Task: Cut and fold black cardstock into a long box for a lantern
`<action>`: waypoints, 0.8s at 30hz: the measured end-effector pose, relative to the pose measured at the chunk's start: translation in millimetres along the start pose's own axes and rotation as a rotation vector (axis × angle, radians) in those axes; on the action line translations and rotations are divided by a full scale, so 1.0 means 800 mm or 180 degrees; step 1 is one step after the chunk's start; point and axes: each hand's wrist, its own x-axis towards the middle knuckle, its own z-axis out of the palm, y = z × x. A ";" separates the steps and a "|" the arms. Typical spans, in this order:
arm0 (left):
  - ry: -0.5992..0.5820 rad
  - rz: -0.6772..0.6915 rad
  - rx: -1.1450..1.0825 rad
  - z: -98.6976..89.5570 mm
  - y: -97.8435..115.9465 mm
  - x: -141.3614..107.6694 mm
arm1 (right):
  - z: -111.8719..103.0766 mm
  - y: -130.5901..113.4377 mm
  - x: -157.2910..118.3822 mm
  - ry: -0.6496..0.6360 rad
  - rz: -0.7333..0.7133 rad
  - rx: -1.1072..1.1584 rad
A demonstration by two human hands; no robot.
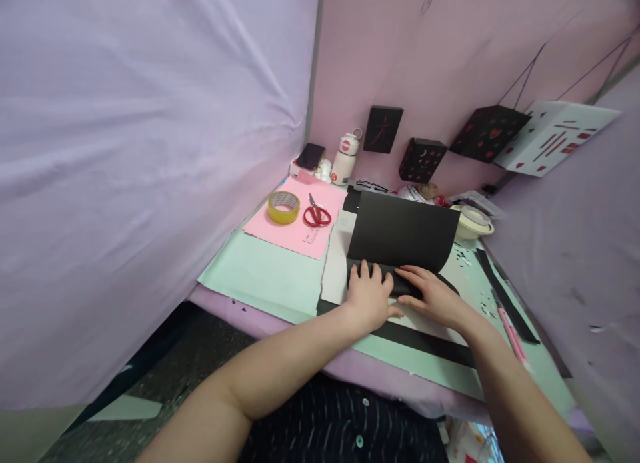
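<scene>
A sheet of black card [403, 230] is folded, its larger part standing up at the back and its nearer part lying low under my hands. My left hand [369, 296] presses on the near left part, fingers spread. Flat on the right side of the same card lies my right hand [430, 295], fingers stretched towards the left one. Beneath the card is a white sheet [336, 276], with a black strip [425, 344] along its near edge.
Pink paper [260, 226] at the left bears a roll of yellow tape [283, 208] and red-handled scissors [317, 214]. A pink craft knife [512, 333] and a black strip [505, 296] lie at the right. Behind stand a white bottle [345, 158] and a cream bowl [470, 226].
</scene>
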 end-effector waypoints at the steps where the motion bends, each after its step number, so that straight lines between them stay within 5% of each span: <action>1: 0.0007 0.0003 -0.0010 0.001 0.000 0.000 | 0.002 0.000 0.000 -0.0026 -0.0001 -0.0004; 24: 0.0442 0.0051 0.0074 0.004 -0.008 0.001 | -0.001 -0.015 0.005 0.0068 0.0121 -0.0071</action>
